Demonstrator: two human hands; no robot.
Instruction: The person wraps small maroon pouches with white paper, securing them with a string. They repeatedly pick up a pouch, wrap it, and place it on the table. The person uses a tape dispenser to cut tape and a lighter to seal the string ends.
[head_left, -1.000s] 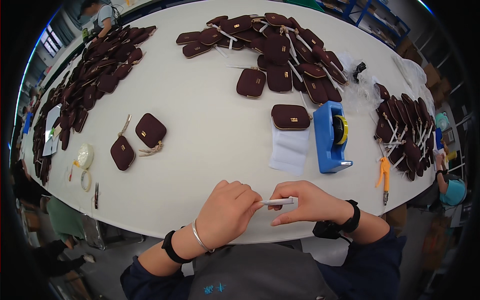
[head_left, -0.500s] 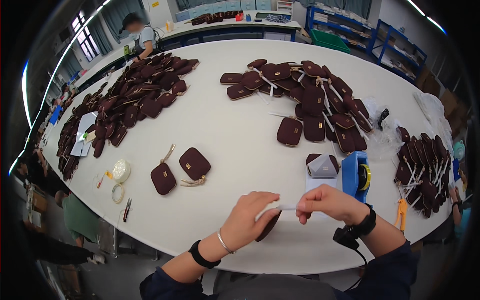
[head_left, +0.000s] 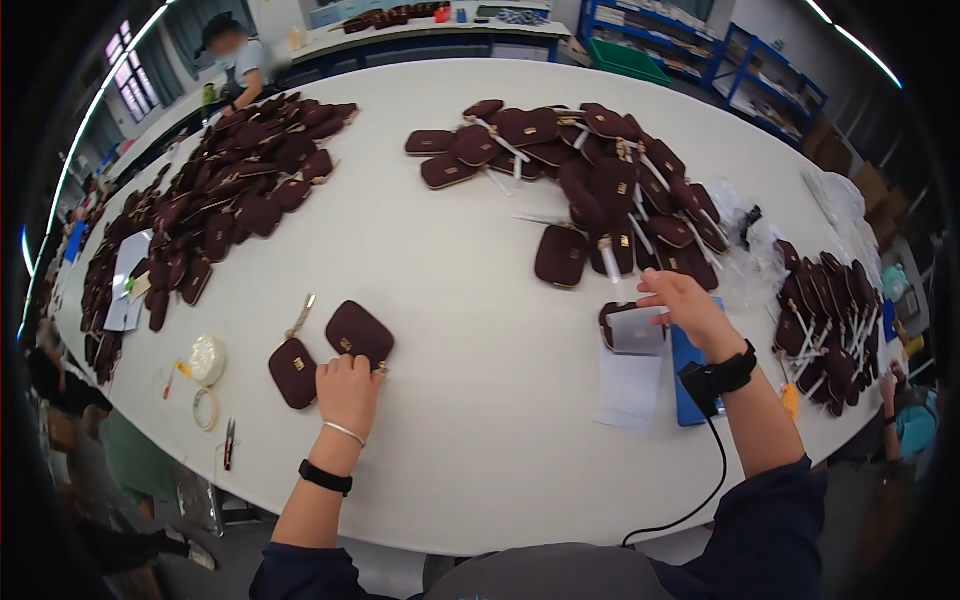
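Observation:
At the left of the bare tabletop, my left hand (head_left: 347, 395) is closed at the lower edge of a dark maroon zip pouch (head_left: 360, 330). Its fingertips are partly hidden. A second zip pouch (head_left: 292, 374) with a beige cord lies just left of it. My right hand (head_left: 692, 312) is open, fingers apart, above a blue tape dispenser (head_left: 690, 385). Beside its fingertips, a grey-white sheet (head_left: 636, 330) covers most of another maroon pouch (head_left: 606, 318). A white strip (head_left: 611, 268) on a cord stretches up from there. White paper (head_left: 628, 398) lies below.
Maroon pouches are heaped at far left (head_left: 240, 180), far middle (head_left: 600, 180) and right (head_left: 835, 320). Left of my left hand lie a white roll (head_left: 208, 360), a tape roll (head_left: 205, 409) and thread snips (head_left: 230, 445). Clear plastic (head_left: 750, 255) crumples beyond the dispenser. A person (head_left: 235, 65) works at far left.
My hands have parted. The left moved from the pouch and white strip at centre to a pouch on the left; the right moved up and opened. The whole view shifted slightly.

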